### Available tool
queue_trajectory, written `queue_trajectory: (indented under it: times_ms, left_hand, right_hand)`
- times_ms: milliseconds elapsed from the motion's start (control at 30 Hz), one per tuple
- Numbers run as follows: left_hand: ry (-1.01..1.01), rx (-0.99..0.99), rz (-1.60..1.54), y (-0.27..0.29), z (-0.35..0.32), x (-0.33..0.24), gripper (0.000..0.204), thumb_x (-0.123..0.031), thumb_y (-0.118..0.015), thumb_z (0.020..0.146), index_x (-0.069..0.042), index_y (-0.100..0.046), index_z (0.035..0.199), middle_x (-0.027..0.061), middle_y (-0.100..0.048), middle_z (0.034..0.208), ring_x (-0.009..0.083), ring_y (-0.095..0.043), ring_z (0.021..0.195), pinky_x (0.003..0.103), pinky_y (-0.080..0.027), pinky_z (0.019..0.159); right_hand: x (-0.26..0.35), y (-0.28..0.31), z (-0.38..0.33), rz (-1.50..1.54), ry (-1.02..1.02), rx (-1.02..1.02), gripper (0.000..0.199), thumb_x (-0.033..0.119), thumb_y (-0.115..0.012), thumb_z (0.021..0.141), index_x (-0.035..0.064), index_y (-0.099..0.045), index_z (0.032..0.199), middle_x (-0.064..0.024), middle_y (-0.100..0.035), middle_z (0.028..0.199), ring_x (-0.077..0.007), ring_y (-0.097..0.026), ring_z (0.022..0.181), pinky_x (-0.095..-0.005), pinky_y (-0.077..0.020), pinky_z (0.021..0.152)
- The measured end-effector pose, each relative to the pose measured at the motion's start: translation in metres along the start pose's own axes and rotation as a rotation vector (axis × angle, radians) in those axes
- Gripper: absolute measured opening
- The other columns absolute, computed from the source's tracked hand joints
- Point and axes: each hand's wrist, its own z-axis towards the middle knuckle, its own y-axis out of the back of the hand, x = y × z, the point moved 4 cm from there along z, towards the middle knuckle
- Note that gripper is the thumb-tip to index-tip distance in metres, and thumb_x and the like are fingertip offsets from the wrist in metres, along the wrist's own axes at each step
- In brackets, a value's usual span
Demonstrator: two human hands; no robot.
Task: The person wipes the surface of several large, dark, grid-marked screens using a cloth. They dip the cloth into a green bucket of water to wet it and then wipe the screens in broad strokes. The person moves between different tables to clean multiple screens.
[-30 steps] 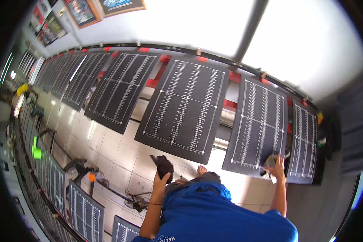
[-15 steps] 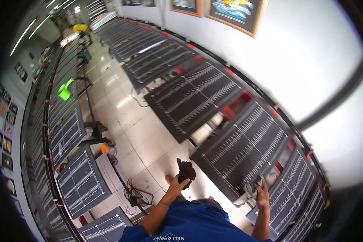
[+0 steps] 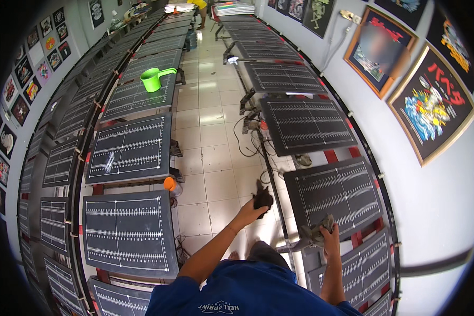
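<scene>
Dark rag (image 3: 262,199) gripped in left hand (image 3: 250,213); right hand (image 3: 331,238) clutches seemingly grey cloth (image 3: 310,237).

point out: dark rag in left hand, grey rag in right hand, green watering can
dark rag (image 3: 262,200), head view, on the bunched middle of the cloth above the left hand's fingers.
grey rag (image 3: 312,237), head view, on the crumpled cloth left of the right hand.
green watering can (image 3: 151,80), head view, on the body of the can.

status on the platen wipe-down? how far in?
Done: cannot tell; no board looks clearly wiped. In hand: right hand presses a grey rag on the near black board; left hand holds a dark object. Left: a far-row board shows a white smear.
</scene>
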Motion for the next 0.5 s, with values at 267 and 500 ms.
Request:
queue_trajectory:
  times_ms: [267, 500]
  left_hand:
    - [0.067, 0.106, 0.258, -0.002, 0.289, -0.069, 0.071, -0.055, -0.066, 0.088, 0.011, -0.060, 0.113, 0.0226, -0.070, 0.091, 0.0312, -0.069, 0.078, 0.038, -0.054, 0.076]
    - [-0.132, -0.002, 0.546, 0.117, 0.409, 0.012, 0.060, -0.049, -0.052, 0.100, 0.007, -0.058, 0.119, 0.0250, -0.066, 0.103, 0.0354, -0.063, 0.103, 0.042, -0.049, 0.091]
  right_hand:
    - [0.110, -0.070, 0.194, -0.187, 0.337, -0.175, 0.061, 0.018, -0.066, 0.092, -0.0031, -0.039, 0.142, -0.0148, -0.056, 0.123, -0.0230, -0.055, 0.110, -0.0324, -0.0437, 0.097]
    - [0.208, -0.174, 0.418, -0.391, 0.524, -0.216, 0.060, 0.023, -0.067, 0.092, -0.0034, -0.043, 0.140, -0.0210, -0.057, 0.128, -0.0310, -0.056, 0.115, -0.0385, -0.0426, 0.099]
